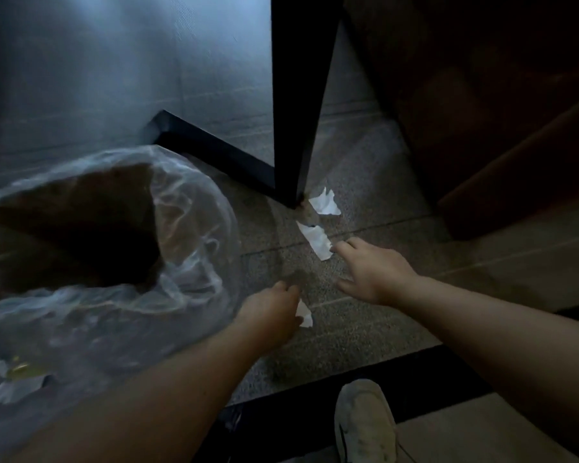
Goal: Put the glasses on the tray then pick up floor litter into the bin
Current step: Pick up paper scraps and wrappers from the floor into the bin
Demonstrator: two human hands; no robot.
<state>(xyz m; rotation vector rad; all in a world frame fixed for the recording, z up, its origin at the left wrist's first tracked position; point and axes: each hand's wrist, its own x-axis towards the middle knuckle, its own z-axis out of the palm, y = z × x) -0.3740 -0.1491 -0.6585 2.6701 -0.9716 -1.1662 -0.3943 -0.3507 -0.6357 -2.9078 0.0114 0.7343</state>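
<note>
A bin [194, 208] lined with a clear plastic bag stands on the floor at the left, with dark contents inside. Three white paper scraps lie on the speckled floor. One scrap [325, 203] rests by the foot of the black table leg, and a second scrap [315, 240] lies just below it. My right hand [371, 272] reaches over the floor with fingers spread, its fingertips touching the second scrap. My left hand [271, 312] is curled low next to the bin, and the third scrap [305, 314] shows at its fingers.
A black table leg [295, 111] rises in the middle, with a dark skirting strip [211, 148] running left from it. A brown wooden cabinet [482, 111] fills the right. My shoe [365, 422] is at the bottom. Small litter [17, 379] sits at the lower left.
</note>
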